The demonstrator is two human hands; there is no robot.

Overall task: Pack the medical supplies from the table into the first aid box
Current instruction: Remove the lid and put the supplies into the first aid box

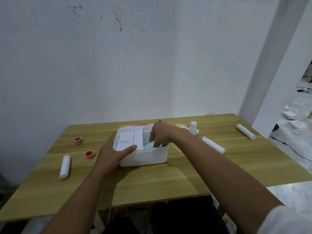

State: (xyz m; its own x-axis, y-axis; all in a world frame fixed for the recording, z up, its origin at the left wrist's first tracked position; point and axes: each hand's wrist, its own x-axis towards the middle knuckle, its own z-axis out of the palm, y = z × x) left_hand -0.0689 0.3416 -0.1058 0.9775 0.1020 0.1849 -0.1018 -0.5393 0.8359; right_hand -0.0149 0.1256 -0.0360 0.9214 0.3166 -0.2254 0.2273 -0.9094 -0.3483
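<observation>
Both hands (116,152) at the white box (148,156); bandage rolls (65,166) on table (168,179).

We see the white first aid box (145,156) open on the surface (168,179), white packets and a pale blue mask (148,144) inside it. Three white bandage rolls lie around it: one at the left (65,167), one near the right (213,144), one far right (245,131). Two red tape rolls (78,140) (89,154) sit left; a white bottle (193,127) stands behind.
</observation>
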